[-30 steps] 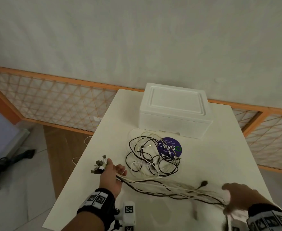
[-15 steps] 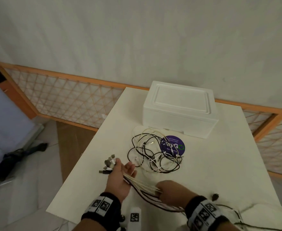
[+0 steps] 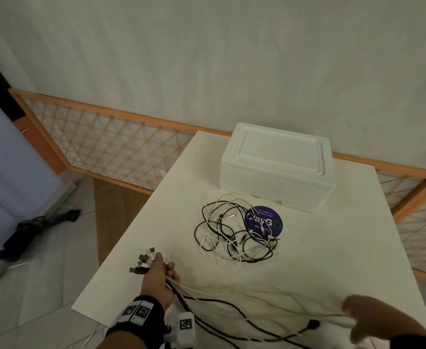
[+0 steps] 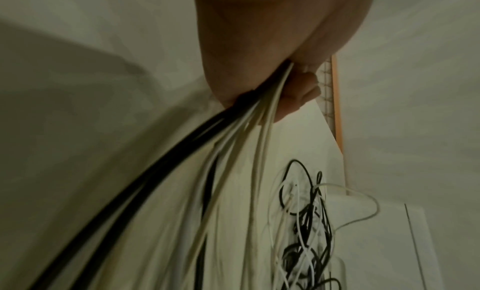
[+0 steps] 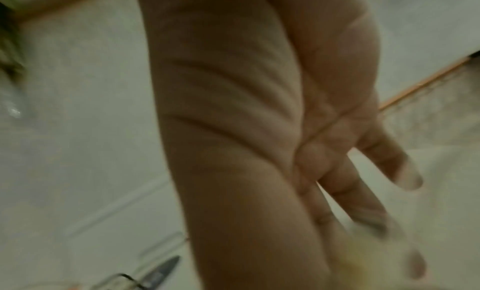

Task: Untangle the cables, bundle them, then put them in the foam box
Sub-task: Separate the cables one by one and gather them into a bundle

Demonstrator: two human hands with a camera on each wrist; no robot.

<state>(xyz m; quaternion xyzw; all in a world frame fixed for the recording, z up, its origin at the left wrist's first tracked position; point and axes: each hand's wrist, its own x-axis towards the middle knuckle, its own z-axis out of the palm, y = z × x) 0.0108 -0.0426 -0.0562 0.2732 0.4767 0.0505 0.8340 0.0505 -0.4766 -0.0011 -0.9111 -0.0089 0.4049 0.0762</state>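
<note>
My left hand (image 3: 160, 273) grips a bundle of white and black cables (image 3: 232, 293) near their ends, with the USB plugs (image 3: 144, 260) sticking out past its fingers. In the left wrist view the cables (image 4: 233, 151) fan out from the closed left hand (image 4: 259, 48). The white strands stretch right to my blurred right hand (image 3: 365, 318), which pinches them loosely, fingers nearly straight (image 5: 384, 163). A black plug (image 3: 312, 324) lies just left of it. A tangled pile of cables (image 3: 234, 233) sits mid-table. The white foam box (image 3: 277, 170) stands behind it, lid on.
The white table (image 3: 333, 260) carries a round purple sticker (image 3: 263, 221) partly under the tangle. An orange lattice fence (image 3: 106, 147) runs behind and right of the table. A dark object (image 3: 30, 230) lies on the floor at left.
My right hand, close beside the left half a second ago, has slid far right along the held strands, drawing them out. The left hand keeps its grip in place.
</note>
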